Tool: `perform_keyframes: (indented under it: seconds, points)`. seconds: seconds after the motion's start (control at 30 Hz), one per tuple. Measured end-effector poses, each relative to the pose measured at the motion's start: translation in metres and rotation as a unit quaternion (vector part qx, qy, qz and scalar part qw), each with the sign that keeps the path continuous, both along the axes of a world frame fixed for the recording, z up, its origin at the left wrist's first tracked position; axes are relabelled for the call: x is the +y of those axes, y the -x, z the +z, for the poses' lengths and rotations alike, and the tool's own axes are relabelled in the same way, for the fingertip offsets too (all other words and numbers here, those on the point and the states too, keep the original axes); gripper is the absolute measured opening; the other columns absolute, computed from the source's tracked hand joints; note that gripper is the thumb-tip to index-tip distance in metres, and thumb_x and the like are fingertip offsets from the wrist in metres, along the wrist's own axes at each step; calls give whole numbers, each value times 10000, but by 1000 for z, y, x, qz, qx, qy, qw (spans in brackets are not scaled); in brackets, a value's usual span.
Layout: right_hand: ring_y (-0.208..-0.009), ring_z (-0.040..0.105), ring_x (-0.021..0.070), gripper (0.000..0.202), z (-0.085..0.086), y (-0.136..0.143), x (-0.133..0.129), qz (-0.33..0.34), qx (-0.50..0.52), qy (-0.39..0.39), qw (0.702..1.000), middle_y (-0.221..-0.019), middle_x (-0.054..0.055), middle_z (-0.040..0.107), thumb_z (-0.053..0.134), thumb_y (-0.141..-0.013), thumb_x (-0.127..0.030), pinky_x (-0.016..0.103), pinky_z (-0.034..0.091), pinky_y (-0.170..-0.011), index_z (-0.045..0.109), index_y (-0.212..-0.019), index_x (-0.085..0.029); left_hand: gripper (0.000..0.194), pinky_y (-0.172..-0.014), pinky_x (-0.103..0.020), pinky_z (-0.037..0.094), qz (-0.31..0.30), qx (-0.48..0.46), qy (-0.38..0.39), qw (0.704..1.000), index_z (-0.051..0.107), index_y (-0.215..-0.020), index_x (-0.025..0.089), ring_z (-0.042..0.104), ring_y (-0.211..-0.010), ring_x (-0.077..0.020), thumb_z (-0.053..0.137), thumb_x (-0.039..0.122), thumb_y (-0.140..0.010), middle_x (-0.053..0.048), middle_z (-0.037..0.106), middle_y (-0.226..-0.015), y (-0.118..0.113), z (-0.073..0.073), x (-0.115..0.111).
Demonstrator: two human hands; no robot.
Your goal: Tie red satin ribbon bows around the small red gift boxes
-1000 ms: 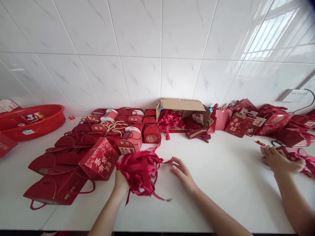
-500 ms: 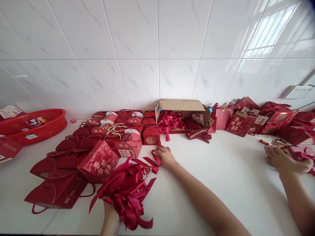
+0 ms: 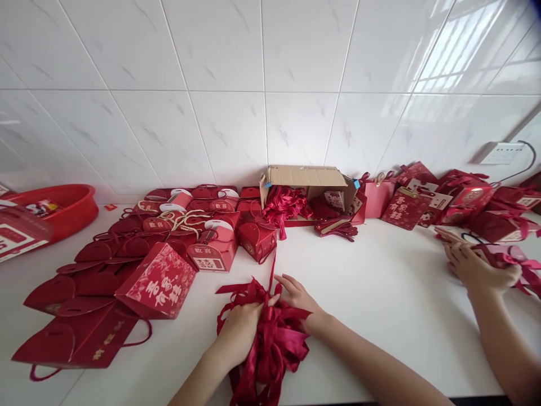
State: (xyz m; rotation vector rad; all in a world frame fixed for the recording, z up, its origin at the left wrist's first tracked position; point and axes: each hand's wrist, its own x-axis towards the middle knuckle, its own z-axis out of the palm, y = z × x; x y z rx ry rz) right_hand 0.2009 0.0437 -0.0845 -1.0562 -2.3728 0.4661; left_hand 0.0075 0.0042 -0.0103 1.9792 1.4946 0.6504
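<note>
A large bunch of crimson ribbons [image 3: 274,344] lies at the front middle. My left hand [image 3: 243,332] is closed on its upper left part, fingers partly hidden by ribbon. My right hand [image 3: 298,296] is at the bunch's upper right, its fingers apart beside a narrow strand. That strand runs up, taut, to a small red box [image 3: 257,239], which stands askew near the back. Left of it are a pink-red box [image 3: 213,248] with a white label and a flowered box [image 3: 158,282].
Many red boxes [image 3: 101,332] cover the left side. A cardboard box [image 3: 306,176] with ribbons stands by the wall. A red basin [image 3: 76,211] is far left. Another person's hands [image 3: 477,268] touch a ribboned box [image 3: 507,256] at right.
The ribbon bunch and my left hand have moved right, close to my right hand, which is now lower. The small red box has turned and shifted forward. The view has shifted slightly.
</note>
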Motion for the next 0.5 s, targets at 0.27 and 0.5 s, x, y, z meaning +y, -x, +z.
perform_keyframes:
  seconds: [0.27,0.5]
  points:
    - [-1375,269,294,355,8,-39,-46,-27,-47,63,997,-1467,109,368,526,-849,-214,456,355,-1063,641,-1183,-251,297,-980,-480,357,-132,163,-75,975,694,-912,229,503,-1152,-298,402,183,-880,-100,615,-1156,-25,-21,23]
    - [-1319,386,277,373,27,-54,-93,-159,363,300,868,-1437,73,420,530,-858,-440,471,347,-1058,613,-1200,-314,309,-711,-279,485,-152,79,-106,980,639,-763,180,611,-767,-176,361,154,-895,-55,628,-849,-40,-29,50]
